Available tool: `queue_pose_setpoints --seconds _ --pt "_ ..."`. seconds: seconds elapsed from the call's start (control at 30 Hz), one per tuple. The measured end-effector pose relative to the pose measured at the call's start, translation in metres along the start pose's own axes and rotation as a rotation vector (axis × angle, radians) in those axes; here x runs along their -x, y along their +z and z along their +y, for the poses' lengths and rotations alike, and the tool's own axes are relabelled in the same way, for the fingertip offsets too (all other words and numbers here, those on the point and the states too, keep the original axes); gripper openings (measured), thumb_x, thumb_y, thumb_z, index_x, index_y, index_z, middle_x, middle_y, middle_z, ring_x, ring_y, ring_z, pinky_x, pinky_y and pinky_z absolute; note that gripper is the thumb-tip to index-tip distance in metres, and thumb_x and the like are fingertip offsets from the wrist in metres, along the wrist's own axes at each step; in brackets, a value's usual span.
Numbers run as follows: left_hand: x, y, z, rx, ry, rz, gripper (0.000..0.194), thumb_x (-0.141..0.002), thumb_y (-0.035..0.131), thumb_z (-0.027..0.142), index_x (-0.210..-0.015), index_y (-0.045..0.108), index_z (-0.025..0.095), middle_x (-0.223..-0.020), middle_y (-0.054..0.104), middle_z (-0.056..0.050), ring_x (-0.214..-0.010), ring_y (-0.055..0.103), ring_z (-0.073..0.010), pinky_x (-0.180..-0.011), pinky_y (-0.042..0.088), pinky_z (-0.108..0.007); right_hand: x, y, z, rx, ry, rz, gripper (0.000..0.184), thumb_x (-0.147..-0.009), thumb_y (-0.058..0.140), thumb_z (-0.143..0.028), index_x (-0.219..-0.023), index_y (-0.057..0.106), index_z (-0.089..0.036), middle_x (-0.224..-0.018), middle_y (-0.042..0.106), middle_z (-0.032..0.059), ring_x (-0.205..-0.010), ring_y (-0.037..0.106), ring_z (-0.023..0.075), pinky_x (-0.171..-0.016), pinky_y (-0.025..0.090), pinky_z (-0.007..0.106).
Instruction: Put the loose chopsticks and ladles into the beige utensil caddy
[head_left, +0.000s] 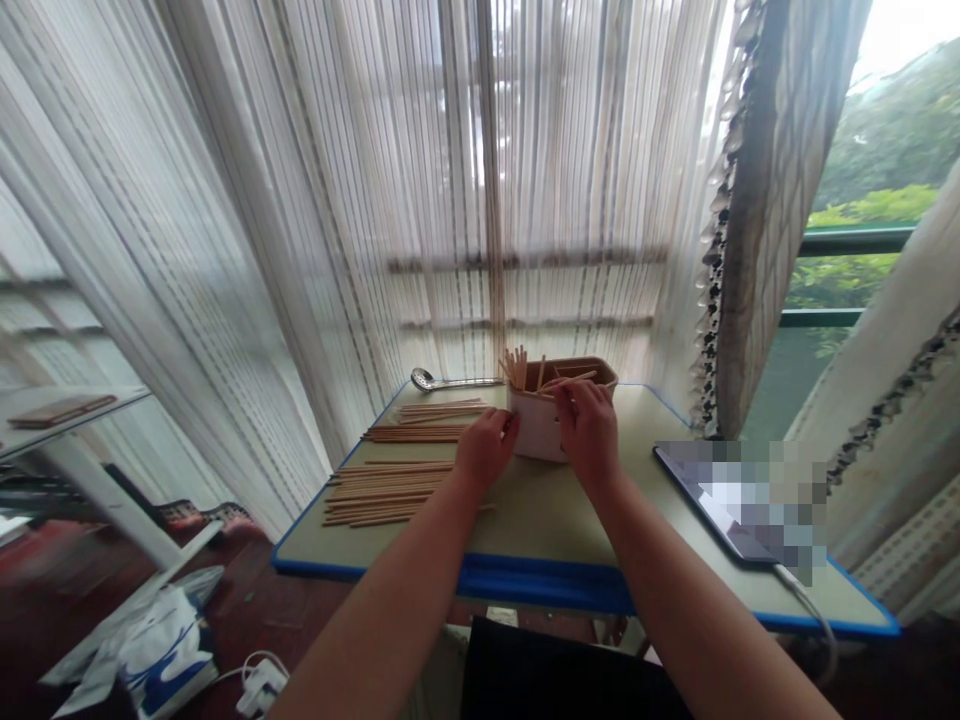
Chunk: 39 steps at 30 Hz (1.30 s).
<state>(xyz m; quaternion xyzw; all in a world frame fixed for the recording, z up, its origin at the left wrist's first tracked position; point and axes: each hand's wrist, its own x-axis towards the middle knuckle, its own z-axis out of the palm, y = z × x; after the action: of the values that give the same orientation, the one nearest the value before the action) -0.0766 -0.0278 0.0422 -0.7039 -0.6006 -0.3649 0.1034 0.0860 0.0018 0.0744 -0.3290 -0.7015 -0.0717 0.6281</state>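
Note:
A small pink-and-brown box (pixel 541 425) stands on the blue-edged table (pixel 540 585), with wooden chopsticks (pixel 517 368) sticking up and lying across its top. My left hand (pixel 486 450) rests against the box's left side, fingers curled. My right hand (pixel 589 425) is at the box's front right, fingers bent over its rim near the chopsticks lying there. Several bundles of loose chopsticks (pixel 390 490) lie in rows on the table to the left of the box.
A metal slotted ladle (pixel 442 380) lies at the table's far edge behind the chopsticks. A tablet (pixel 720 500) with a cable lies at the right. Sheer curtains hang close behind the table. A white bag (pixel 161 650) and a charger (pixel 259 690) are on the floor at left.

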Motion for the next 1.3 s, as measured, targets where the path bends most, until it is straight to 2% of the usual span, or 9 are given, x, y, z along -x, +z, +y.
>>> queue_pose_setpoints --seconds 0.13,0.37,0.53,0.63,0.7,0.83,0.93,1.03,1.3 --pt "0.000 -0.001 0.001 0.004 -0.015 -0.019 0.026 -0.095 0.039 0.033 -0.090 0.061 0.019 -0.091 0.063 -0.005 -0.079 0.060 -0.0155 -0.071 0.043 -0.026 -0.001 0.003 0.005 0.114 -0.019 -0.007 0.023 -0.091 0.050 -0.031 -0.087 0.069 -0.020 -0.090 0.063 0.0076 -0.086 0.051 0.0204 -0.082 0.041 0.036" --pt "0.000 0.000 0.003 0.005 -0.020 -0.009 0.025 -0.095 0.040 0.034 -0.092 0.060 0.020 -0.092 0.061 -0.004 -0.077 0.060 -0.0151 -0.071 0.044 -0.026 -0.007 0.013 0.001 0.229 -0.055 0.036 0.021 -0.090 0.052 -0.033 -0.086 0.069 -0.021 -0.093 0.064 0.0068 -0.091 0.046 0.0224 -0.083 0.036 0.038" --pt "-0.001 0.001 0.002 -0.015 -0.027 -0.025 0.025 -0.095 0.036 0.031 -0.095 0.059 0.020 -0.098 0.059 -0.006 -0.082 0.060 -0.0156 -0.073 0.045 -0.027 -0.009 0.019 -0.005 0.354 -0.067 -0.099 0.021 -0.089 0.053 -0.033 -0.078 0.068 -0.022 -0.093 0.061 0.0076 -0.090 0.043 0.0239 -0.078 0.033 0.039" --pt "-0.003 0.001 -0.001 -0.066 -0.066 -0.048 0.019 -0.091 0.043 0.027 -0.097 0.059 0.019 -0.102 0.059 -0.008 -0.089 0.060 -0.0184 -0.078 0.046 -0.029 -0.006 0.019 -0.006 0.362 -0.080 -0.132 0.023 -0.088 0.052 -0.037 -0.082 0.069 -0.023 -0.097 0.059 0.0087 -0.092 0.042 0.0249 -0.080 0.032 0.040" --pt "-0.003 0.000 -0.005 -0.130 -0.137 -0.100 0.018 -0.087 0.048 0.024 -0.098 0.060 0.018 -0.103 0.061 -0.010 -0.094 0.060 -0.0212 -0.082 0.046 -0.032 -0.001 0.019 -0.006 0.344 -0.089 -0.122 0.024 -0.088 0.051 -0.039 -0.091 0.069 -0.023 -0.103 0.059 0.0095 -0.097 0.042 0.0264 -0.084 0.032 0.043" --pt "-0.004 -0.009 -0.017 -0.237 -0.288 -0.297 0.024 -0.083 0.048 0.016 -0.098 0.066 0.018 -0.104 0.064 -0.013 -0.098 0.061 -0.0245 -0.085 0.047 -0.035 0.009 0.023 -0.008 0.331 -0.082 -0.114 0.026 -0.087 0.052 -0.036 -0.104 0.065 -0.021 -0.114 0.057 0.0114 -0.109 0.041 0.0293 -0.092 0.031 0.045" --pt "-0.005 -0.017 -0.029 -0.219 -0.286 -0.438 0.033 -0.077 0.051 0.009 -0.104 0.067 0.020 -0.110 0.065 -0.013 -0.103 0.061 -0.0245 -0.087 0.047 -0.034 0.013 0.026 -0.007 0.297 -0.092 -0.087 0.026 -0.087 0.053 -0.034 -0.107 0.063 -0.021 -0.118 0.057 0.0114 -0.112 0.041 0.0288 -0.096 0.030 0.045" --pt "-0.005 -0.024 -0.040 -0.186 -0.280 -0.551 0.037 -0.071 0.056 0.006 -0.103 0.068 0.021 -0.106 0.069 -0.010 -0.097 0.064 -0.0212 -0.083 0.048 -0.029 0.013 0.025 -0.002 0.261 -0.081 -0.035 0.024 -0.086 0.053 -0.032 -0.106 0.061 -0.022 -0.118 0.057 0.0105 -0.112 0.043 0.0277 -0.097 0.031 0.044" --pt "-0.004 -0.030 -0.050 -0.213 -0.272 -0.598 0.022 -0.069 0.059 0.007 -0.082 0.073 0.019 -0.086 0.073 -0.010 -0.084 0.067 -0.0209 -0.077 0.049 -0.028 0.010 0.024 0.008 0.232 -0.035 0.081 0.017 -0.086 0.053 -0.032 -0.097 0.059 -0.020 -0.111 0.059 0.0109 -0.111 0.047 0.0264 -0.096 0.031 0.044"
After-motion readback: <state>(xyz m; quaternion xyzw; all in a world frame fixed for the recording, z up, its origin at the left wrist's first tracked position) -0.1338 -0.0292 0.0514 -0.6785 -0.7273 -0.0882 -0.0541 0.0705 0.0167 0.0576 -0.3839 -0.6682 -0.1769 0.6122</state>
